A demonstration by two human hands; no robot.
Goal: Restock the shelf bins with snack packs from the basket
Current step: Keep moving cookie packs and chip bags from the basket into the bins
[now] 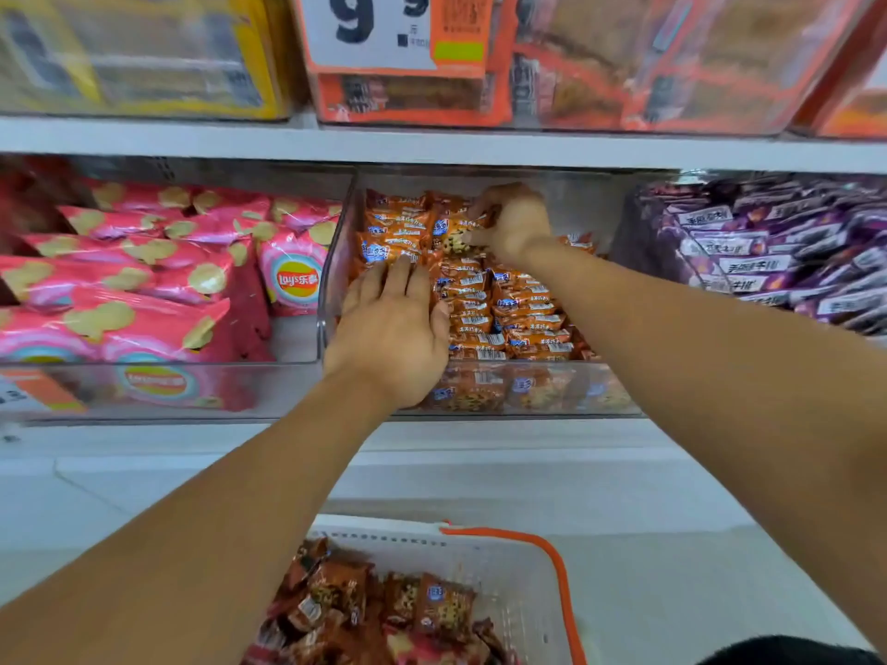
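The orange snack packs [485,304] fill the clear middle bin [566,194] on the lower shelf [480,439], lying in rough overlapping rows with their barcoded edges showing, and more of them show through the bin's transparent front wall. At the back of the bin the right hand [513,223] grips one snack pack [458,232], its fingers [480,211] curled over the top of the wrapper and the thumb clamped against its lower side, so the pack is lifted slightly above the rows beneath it. Nearer the front, the left hand [391,328] lies flat on the packs on the left side of the same bin, fingers straight and close together, pointing toward the back, pressing on the wrappers without gripping any. Both bare forearms reach up from the bottom corners of the view. Below, between the arms, a white basket [509,554] with an orange handle [552,563] holds a loose heap of darker brown-orange packs [384,602] of the same kind. In the bin to the left of the middle one lie pink crisp bags [144,266], and the bin to the right holds purple wrapped packs [777,252]. On the upper shelf sit blurred clear boxes of orange goods, with a white and orange price tag [384,26] hanging at the front.
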